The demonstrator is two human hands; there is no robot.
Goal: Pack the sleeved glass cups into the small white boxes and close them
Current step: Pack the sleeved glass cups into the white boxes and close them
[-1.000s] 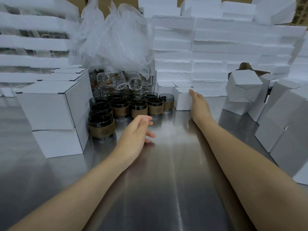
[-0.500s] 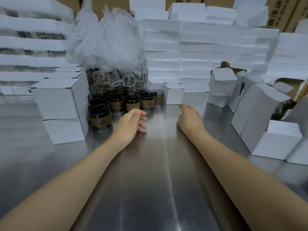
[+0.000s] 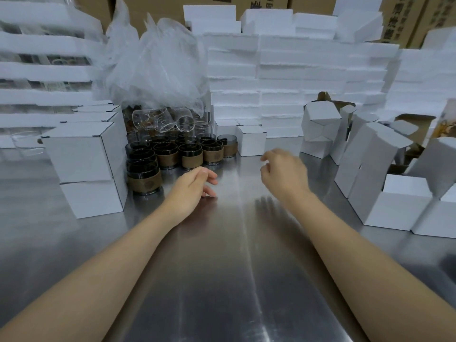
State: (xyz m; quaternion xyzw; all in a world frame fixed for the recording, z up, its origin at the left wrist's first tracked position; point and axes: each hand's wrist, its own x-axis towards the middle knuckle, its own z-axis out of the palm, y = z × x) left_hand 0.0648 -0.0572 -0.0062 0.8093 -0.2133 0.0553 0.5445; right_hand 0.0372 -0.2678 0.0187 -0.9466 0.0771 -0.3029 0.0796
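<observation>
Both hands are empty. The left hand lies relaxed on the steel surface, just beside the sleeved glass cups. The right hand hovers with loosely curled fingers. White boxes wait at right, some with flaps up. Best play, I'd say: left takes a near cup by its sleeve, and right fetches a box.

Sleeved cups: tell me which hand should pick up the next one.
Left, probably. The left hand is empty and sits just to the right of the nearest sleeved cup; the right hand hangs farther away, nearer the open white boxes.
</observation>
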